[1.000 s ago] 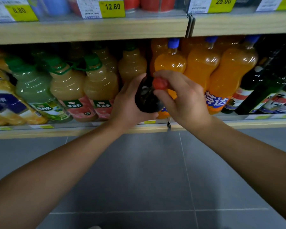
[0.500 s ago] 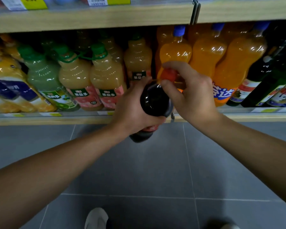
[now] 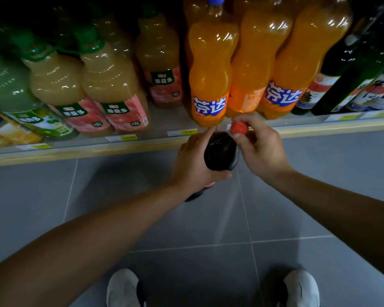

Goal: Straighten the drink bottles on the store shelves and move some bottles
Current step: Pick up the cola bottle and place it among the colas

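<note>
Both hands hold one dark bottle (image 3: 221, 152) before the shelf (image 3: 75, 151): left hand (image 3: 194, 165) grips its body, right hand (image 3: 261, 148) pinches the red cap (image 3: 238, 127).

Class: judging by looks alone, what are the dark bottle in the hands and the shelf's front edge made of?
Dark bottle: probably glossy clear plastic round a dark drink; highlights glint on it, and the cap is matte red plastic. Shelf edge: pale wood or wood-look laminate, matte; which one is unclear.
</note>
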Demonstrator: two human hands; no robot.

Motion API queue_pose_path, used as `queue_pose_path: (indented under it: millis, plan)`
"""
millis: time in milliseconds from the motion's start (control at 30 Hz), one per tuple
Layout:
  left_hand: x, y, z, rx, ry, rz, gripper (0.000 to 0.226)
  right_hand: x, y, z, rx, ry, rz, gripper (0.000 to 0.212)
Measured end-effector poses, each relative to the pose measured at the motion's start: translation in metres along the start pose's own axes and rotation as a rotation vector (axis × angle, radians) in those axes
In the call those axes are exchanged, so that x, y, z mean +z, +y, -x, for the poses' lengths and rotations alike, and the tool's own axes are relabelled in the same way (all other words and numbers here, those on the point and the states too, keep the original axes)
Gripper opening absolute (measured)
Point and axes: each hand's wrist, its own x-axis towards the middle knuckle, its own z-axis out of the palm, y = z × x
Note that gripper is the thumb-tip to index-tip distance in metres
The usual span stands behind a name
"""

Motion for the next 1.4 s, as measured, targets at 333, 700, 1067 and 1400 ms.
queue_pose_path:
  millis: [333,700,1067,1400]
  plan:
    - [0.057,-0.022,-0.017,0.069,-0.222,-0.054,0.126,-0.037,0.064,0.022,0.479,0.111,-0.246,0.032]
    - [0.09,-0.028,-0.026,0.084,-0.228,-0.132,0.121,0.015,0.066,0.045,0.813,0.334,-0.46,0.061]
    - [0.065,-0.076,-0.021,-0.159,-0.498,-0.049,0.138,0.04,0.074,0.05,0.844,0.34,-0.394,0.074]
    - [0.063,-0.057,0.001,-0.168,-0.404,0.025,0.116,0.053,0.058,0.039,0.889,0.448,-0.376,0.087]
